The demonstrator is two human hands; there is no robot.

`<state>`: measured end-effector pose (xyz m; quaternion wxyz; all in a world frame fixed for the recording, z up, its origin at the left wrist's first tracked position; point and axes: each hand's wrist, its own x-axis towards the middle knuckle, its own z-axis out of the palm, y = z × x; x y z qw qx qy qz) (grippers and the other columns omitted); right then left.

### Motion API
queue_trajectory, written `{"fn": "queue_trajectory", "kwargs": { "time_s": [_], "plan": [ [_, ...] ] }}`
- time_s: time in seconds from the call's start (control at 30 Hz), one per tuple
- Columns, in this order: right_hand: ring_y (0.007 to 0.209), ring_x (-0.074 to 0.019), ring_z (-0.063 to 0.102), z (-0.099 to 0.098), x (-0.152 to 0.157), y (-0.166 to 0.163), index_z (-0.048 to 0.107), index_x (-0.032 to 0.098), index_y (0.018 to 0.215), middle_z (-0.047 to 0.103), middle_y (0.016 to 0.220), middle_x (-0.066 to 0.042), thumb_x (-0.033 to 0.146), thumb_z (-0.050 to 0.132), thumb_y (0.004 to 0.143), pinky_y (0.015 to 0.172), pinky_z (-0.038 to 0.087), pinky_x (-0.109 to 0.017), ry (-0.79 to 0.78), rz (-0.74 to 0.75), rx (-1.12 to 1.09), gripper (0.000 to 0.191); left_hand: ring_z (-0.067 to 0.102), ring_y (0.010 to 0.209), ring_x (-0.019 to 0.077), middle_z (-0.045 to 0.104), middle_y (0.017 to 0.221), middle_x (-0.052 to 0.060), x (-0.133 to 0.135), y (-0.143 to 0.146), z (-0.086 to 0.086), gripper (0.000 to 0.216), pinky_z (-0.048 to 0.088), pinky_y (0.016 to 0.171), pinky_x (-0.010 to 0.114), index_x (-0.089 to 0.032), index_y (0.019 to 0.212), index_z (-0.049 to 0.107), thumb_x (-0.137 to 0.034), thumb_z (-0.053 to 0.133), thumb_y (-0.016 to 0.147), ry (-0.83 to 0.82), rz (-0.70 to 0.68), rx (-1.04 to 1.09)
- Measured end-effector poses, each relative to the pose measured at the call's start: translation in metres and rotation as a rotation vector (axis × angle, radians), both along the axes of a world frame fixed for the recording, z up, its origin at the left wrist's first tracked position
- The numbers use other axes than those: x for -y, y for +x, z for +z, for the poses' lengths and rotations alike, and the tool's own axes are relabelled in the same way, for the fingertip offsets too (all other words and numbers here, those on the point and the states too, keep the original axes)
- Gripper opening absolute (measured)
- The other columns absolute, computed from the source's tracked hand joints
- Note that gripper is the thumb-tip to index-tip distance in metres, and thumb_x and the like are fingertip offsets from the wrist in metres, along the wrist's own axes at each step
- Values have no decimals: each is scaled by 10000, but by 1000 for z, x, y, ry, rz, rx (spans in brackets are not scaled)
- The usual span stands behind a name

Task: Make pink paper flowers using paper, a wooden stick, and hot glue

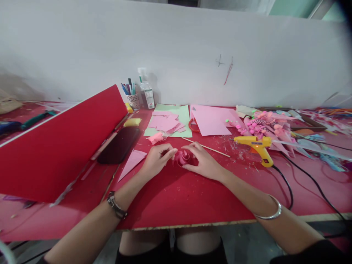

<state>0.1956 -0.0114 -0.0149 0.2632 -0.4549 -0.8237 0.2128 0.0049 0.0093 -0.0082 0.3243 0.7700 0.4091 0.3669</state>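
Note:
Both my hands rest on the red table (176,198), closed round a rolled pink paper flower (183,157). My left hand (157,158) pinches its left edge with curled fingers. My right hand (201,160) cups its right side, thumb and fingers pressed against the roll. A thin wooden stick (206,147) lies just beyond my right hand. Left of my left hand lies a pink paper triangle (132,162). A yellow glue gun (256,146) stands to the right, its cable trailing off the table's front edge.
A tilted red board (59,146) fills the left side beside a dark pouch (118,145). Cut pink squares (165,123) lie on green paper, with a pink sheet (213,120), pen cup (133,96) and bottle (146,90) at the back. Pink craft bundles (264,126) crowd the right.

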Motion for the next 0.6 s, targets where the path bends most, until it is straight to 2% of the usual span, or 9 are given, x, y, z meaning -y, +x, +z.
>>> {"fn": "queue_trajectory", "kwargs": {
  "time_s": [0.1,0.27,0.6],
  "plan": [
    [987,-200,454,0,-1,-3,367,285,1204,393,1097,-63,359,572,713,808,426,-353,34,22,-6,537,434,458,63,444,488,-48,0,1,-1,326,334,492,180,-143,591,472,-313,376,852,13,-60,9],
    [961,-179,461,-1,-2,-4,517,237,1027,405,1039,-54,332,535,750,848,397,-333,74,24,-44,293,444,474,61,464,536,-48,1,4,1,260,346,493,169,-147,642,480,-280,388,845,-55,-114,35],
    [885,-162,494,-3,-5,0,522,211,911,445,966,-42,279,532,740,805,408,-316,139,-65,-109,184,385,442,56,453,518,-41,0,1,9,173,314,441,169,-145,621,529,-212,475,771,-20,185,218]
  ]
}}
